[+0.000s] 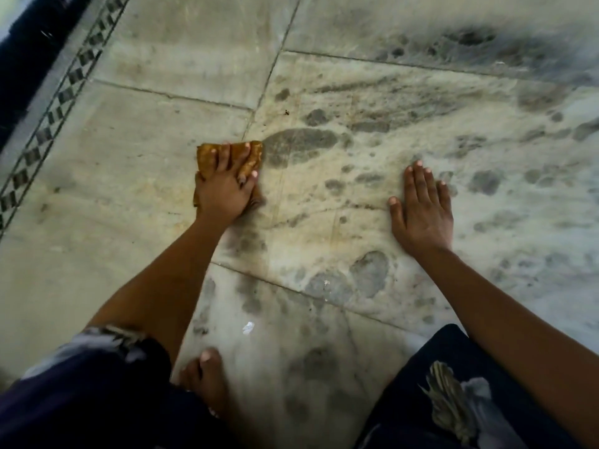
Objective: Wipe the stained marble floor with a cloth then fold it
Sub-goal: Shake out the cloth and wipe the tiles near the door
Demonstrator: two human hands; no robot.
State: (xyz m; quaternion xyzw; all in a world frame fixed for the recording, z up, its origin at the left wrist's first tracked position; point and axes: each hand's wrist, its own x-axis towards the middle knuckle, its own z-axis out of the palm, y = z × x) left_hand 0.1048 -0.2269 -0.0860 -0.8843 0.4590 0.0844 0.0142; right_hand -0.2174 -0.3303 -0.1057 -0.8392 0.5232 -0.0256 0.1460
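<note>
A small orange-brown cloth (207,157) lies bunched on the marble floor (146,150), left of centre. My left hand (225,186) presses down on it with fingers spread, covering most of it. Just right of the cloth is a large dark grey stain (298,142), and more blotches spread across the slab to the right. My right hand (421,209) rests flat on the floor with fingers apart, holding nothing, on the stained slab.
A black-and-white checkered inlay strip (61,95) runs diagonally along the left, with a dark edge beyond it. My bare foot (207,380) and dark patterned clothing (97,400) fill the bottom. A small white scrap (248,327) lies on the near slab.
</note>
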